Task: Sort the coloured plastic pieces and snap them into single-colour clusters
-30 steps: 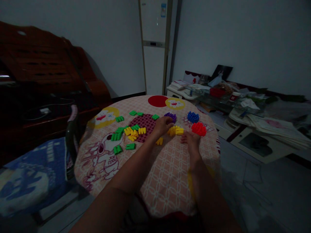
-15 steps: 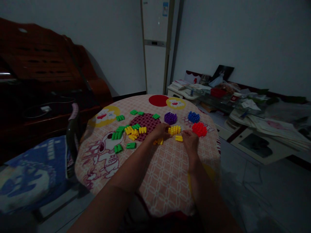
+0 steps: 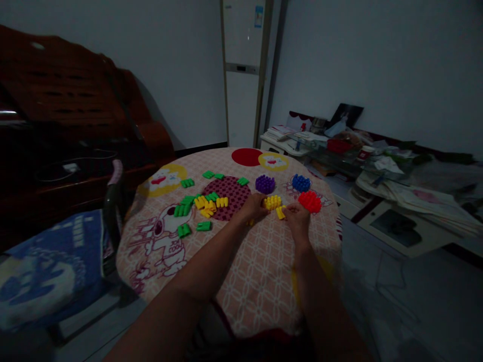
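Between the hands, the left hand seems to hold the yellow bunch and the right hand pinches a yellow block by it, probably to join them, needing lining up and a push.

Can't see most of one yellow block behind the left hand, or the white box's cut-off top.

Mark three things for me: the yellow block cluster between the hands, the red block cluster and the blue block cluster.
Yellow block cluster point(image 3: 272, 202), head view: middle of its bumpy surface.
Red block cluster point(image 3: 310, 202), head view: its visible middle.
Blue block cluster point(image 3: 301, 182), head view: its visible middle.
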`<state>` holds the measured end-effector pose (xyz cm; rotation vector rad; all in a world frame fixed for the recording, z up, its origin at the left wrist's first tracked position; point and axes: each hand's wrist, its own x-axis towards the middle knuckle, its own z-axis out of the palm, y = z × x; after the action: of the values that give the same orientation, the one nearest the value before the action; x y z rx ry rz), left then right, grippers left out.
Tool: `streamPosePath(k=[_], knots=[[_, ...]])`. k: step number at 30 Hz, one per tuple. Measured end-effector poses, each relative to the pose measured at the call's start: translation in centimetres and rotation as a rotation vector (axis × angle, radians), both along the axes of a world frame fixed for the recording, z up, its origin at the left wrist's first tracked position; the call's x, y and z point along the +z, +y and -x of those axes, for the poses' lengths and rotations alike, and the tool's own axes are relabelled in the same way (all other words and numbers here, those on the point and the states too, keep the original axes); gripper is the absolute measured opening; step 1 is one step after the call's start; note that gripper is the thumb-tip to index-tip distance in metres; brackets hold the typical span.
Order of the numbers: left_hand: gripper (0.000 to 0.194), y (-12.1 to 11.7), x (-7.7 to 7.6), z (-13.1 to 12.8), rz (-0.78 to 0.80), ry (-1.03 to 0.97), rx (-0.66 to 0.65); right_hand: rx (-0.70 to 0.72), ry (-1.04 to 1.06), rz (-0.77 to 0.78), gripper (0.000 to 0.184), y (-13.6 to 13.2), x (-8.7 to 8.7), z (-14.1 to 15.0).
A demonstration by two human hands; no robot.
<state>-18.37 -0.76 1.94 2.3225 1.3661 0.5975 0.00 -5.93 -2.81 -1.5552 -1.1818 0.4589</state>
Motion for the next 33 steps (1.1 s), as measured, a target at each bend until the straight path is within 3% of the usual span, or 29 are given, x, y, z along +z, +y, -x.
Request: streamPosePath(k=[7,12,18,24,33], knots=[[0.04,0.0,-0.3,-0.2,0.019,0.007,0.019,-0.204,-0.101,-0.054,0.029,0.0,0.8,0.0],[0.046,0.3,-0.7,-0.2,0.012,0.014,0.016,-0.237,-0.27,-0.049,0.019,0.4,1.1,0.6],[0.046,0.2,-0.7,-0.3,0.0,0.014,0.026,-0.163,-0.38,-0.042,0.015,0.9,0.8,1.1],[0.043,0.2,-0.7,-0.3,-0.003,0.015,0.013,-0.063,-0.322,0.001,0.016,0.7,0.6,0.7],[0.046,0.4,-1.0,-0.4,0.005,-0.01,0.013,-0.031,-0.298,-0.008,0.011,0.8,0.3,0.6]])
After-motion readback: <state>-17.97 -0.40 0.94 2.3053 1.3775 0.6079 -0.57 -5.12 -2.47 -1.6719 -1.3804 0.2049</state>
